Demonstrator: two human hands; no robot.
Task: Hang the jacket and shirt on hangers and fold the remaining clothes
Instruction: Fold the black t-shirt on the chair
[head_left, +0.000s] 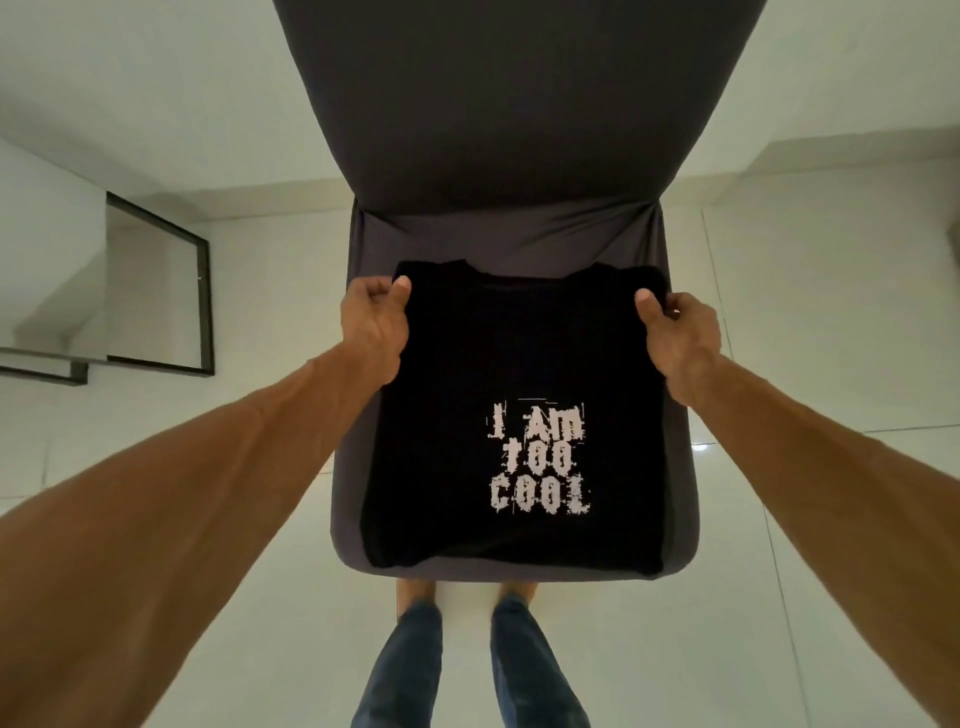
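Observation:
A black T-shirt (519, 353) with the white print "I AM TOO COOL" lies front up on the seat of a grey covered chair (680, 467), folded into a rectangle with its sleeves tucked under. My left hand (375, 322) pinches the shirt's left shoulder edge, thumb on top. My right hand (678, 338) pinches the right shoulder edge the same way. The collar points toward the chair's backrest. No hanger, jacket or other garment is in view.
The chair's tall backrest (498, 104) rises straight ahead. My legs in blue jeans (410, 670) stand at the seat's front edge on glossy white floor tiles. A black-framed glass panel (156, 280) stands to the left by the white wall.

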